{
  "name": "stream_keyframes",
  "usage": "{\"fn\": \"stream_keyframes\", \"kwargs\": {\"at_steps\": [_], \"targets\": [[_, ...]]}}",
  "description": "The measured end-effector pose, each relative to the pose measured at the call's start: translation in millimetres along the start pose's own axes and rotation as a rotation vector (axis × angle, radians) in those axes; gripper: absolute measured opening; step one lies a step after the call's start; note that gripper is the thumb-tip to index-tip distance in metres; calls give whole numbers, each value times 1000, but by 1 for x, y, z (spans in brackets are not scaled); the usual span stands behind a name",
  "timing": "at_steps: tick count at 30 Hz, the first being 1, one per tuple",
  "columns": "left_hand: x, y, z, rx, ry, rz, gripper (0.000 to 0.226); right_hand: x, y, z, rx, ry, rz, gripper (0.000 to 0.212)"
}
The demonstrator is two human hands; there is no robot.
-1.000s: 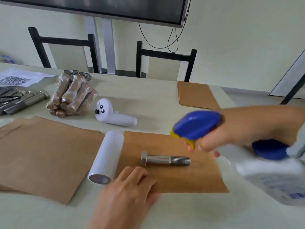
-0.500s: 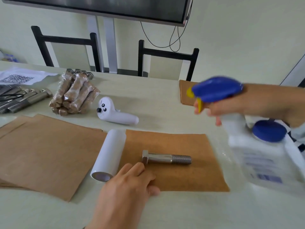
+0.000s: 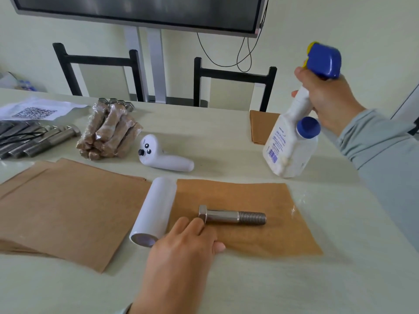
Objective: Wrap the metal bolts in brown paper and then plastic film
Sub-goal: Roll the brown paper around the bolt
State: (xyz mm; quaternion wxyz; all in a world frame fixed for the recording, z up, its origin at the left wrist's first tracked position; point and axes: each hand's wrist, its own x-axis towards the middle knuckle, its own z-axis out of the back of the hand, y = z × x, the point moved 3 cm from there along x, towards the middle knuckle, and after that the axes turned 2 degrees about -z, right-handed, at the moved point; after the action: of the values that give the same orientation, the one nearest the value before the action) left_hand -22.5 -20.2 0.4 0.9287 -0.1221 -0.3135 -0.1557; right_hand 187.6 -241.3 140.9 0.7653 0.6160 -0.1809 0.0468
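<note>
Head view: pale table [image 3: 226, 286], black chairs [image 3: 233, 75], screen [image 3: 136, 10] behind | bolt [image 3: 231, 217] lies on brown paper sheet [image 3: 260, 227], film roll [image 3: 154, 211] alongside | left hand [image 3: 181, 248] flat on paper, fingertip touching bolt head | right hand [image 3: 326, 96] grips spray bottle [image 3: 292, 141] aloft | wrapped bolts [image 3: 111, 132], controller [image 3: 163, 155] beyond.

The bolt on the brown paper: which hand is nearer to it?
Left. The left hand rests on the brown paper with fingertips at the head of the bolt. The right hand grips a spray bottle, raised up and to the bolt's right.
</note>
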Motion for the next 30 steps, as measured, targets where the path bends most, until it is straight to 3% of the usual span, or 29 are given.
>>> {"fn": "stream_keyframes", "kwargs": {"at_steps": [7, 9, 10, 12, 13, 15, 17, 19, 22, 26, 30], "targets": [[12, -3, 6, 69, 0, -46, 35, -6, -4, 6, -171, 116, -42, 31], [13, -2, 7, 89, -2, -57, 33, -19, -11, 23, -306, 28, -201, 67], [14, -1, 6, 96, -11, -57, 33, -30, -14, 33, -353, -68, -240, 75], [16, -1, 6, 114, -29, -63, 31, -65, -14, 42, -332, -187, -156, 52], [17, -2, 6, 124, -34, -73, 31, -85, -12, 40, -337, -168, -69, 35], [20, -2, 8, 140, -49, -100, 31, -124, -16, 27, -387, 80, 64, 18], [25, -2, 10, 153, -53, -113, 33, -157, -21, 7, -561, 472, 179, 36], [30, -1, 12, 170, -43, -107, 34, -173, -30, -5, -777, 696, 278, 53], [36, 2, 12, 117, -15, -67, 35, -165, -37, -7, -804, 765, 149, 55], [36, 5, 9, 87, 1, -22, 35, -144, -49, -1, -684, 719, -10, 11], [35, 8, 15, 80, -37, 50, 11, -141, -62, -6, -731, 698, -11, 14]]}}
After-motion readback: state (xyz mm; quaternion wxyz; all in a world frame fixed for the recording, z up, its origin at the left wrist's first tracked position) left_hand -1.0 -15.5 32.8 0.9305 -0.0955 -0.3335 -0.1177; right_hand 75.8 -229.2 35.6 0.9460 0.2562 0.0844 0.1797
